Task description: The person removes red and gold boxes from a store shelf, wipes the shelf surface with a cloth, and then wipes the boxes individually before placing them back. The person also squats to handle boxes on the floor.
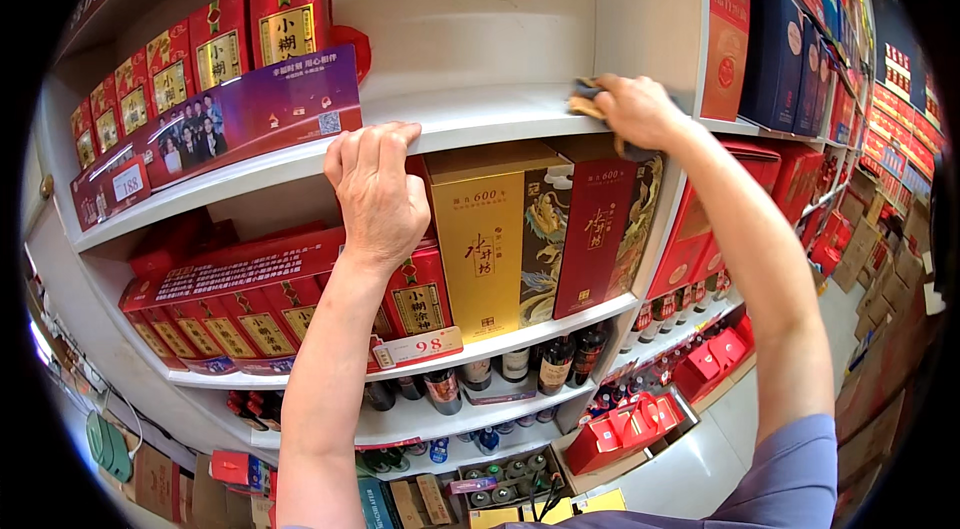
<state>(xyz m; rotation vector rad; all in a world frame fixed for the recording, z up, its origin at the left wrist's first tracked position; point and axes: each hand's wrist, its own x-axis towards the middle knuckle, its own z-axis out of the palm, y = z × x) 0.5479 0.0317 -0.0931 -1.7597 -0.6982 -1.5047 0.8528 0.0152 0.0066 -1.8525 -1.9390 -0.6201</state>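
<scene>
My right hand [641, 108] holds a dark and tan cloth [586, 99] against the white upper shelf [480, 108], near its right-hand divider. Part of the cloth hangs below the hand, and its outline is blurred. My left hand [379, 191] grips the front edge of the same shelf, fingers bent over the top. Just left of that hand, a purple printed display strip [277, 101] stands along the edge before a row of red liquor boxes [217, 41]. Beneath the shelf stand a gold gift box [480, 251] and a dark red one [592, 236].
More red boxes [255, 326] line the second shelf, behind a price card [424, 346]. Dark bottles [556, 364] stand lower down. To the right, another bay holds a tall red box [725, 33] and dark blue boxes [772, 56]. Red gift packs [622, 428] sit near the floor.
</scene>
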